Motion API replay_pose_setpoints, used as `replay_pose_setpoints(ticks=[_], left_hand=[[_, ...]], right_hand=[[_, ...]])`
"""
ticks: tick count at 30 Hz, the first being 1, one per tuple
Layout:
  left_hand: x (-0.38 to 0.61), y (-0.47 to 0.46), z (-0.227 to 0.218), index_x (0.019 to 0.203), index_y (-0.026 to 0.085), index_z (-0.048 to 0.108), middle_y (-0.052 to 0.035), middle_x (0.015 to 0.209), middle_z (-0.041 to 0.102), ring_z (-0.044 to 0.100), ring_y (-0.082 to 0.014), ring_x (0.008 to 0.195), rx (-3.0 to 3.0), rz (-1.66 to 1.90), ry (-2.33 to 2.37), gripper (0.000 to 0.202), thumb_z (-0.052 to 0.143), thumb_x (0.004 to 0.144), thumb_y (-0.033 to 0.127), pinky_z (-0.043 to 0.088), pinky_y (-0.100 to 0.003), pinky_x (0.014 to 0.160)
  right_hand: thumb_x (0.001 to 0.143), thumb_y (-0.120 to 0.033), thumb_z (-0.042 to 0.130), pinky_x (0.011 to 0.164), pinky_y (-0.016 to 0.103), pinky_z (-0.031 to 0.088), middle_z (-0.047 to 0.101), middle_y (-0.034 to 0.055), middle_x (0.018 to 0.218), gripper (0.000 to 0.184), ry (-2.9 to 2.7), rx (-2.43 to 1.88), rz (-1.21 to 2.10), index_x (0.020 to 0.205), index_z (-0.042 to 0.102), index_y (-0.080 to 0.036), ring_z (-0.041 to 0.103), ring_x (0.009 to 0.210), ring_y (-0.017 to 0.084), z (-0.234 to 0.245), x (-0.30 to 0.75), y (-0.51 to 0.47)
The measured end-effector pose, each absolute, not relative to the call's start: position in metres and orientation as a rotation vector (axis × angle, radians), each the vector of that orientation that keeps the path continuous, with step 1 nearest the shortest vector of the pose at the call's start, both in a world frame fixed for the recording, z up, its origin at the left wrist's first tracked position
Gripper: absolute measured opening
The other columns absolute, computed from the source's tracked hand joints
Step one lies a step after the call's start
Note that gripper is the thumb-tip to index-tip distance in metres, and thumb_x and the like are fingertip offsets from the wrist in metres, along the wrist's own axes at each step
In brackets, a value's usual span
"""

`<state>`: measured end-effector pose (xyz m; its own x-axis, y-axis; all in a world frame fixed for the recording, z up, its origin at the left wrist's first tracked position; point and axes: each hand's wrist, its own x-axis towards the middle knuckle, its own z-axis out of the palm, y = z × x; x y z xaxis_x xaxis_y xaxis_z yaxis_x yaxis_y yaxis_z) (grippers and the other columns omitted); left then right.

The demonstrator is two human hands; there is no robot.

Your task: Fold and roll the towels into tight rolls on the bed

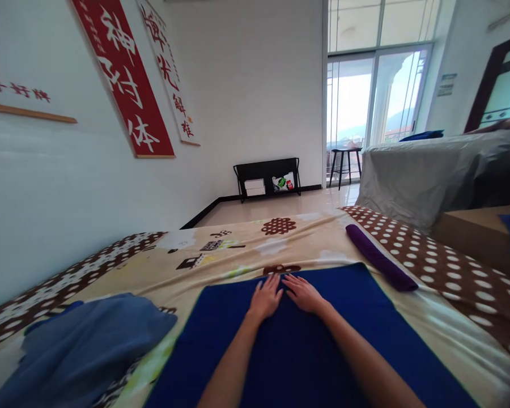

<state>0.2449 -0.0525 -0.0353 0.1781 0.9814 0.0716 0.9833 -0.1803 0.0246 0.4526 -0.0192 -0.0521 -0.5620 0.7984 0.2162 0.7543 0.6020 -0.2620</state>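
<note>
The blue cloth point(297, 351) lies spread just left of the purple roll point(379, 256). On it, the left hand point(266, 297) and right hand point(304, 293) rest flat, fingers extended, gripping nothing. Smoothing seems the step in hand; the next move calls for even pressure without dragging.

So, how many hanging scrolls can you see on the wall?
3: a red scroll, a narrow white scroll to its right, and a wide white scroll at the picture's left edge, cut off there. More may hang out of view.
</note>
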Motion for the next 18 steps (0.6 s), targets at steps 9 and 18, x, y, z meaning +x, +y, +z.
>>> replay_pose_setpoints(ticks=[9, 18], left_hand=[[0.053, -0.082, -0.052, 0.153, 0.029, 0.031, -0.0029, 0.162, 0.024, 0.022, -0.0204, 0.15, -1.946, -0.088, -2.302, 0.057, 0.028, 0.1, 0.048, 0.019, -0.049, 0.12], [0.097, -0.1, -0.031, 0.149, 0.016, 0.04, -0.0167, 0.156, 0.036, 0.032, -0.0314, 0.146, -1.692, -0.087, -2.334, 0.059, 0.029, 0.099, 0.045, 0.013, -0.065, 0.116]], right_hand=[[0.095, -0.062, 0.026, 0.122, 0.047, 0.019, 0.03, 0.0048, 0.159, 0.07, -2.21, -1.714, 0.06, 0.152, 0.038, -0.023, 0.022, 0.149, 0.022, -0.111, 0.657, 0.023], [0.097, -0.052, 0.03, 0.122, 0.045, 0.02, 0.032, 0.0121, 0.157, 0.066, -2.232, -1.705, 0.051, 0.148, 0.043, -0.013, 0.027, 0.147, 0.025, -0.067, 0.625, -0.019]])
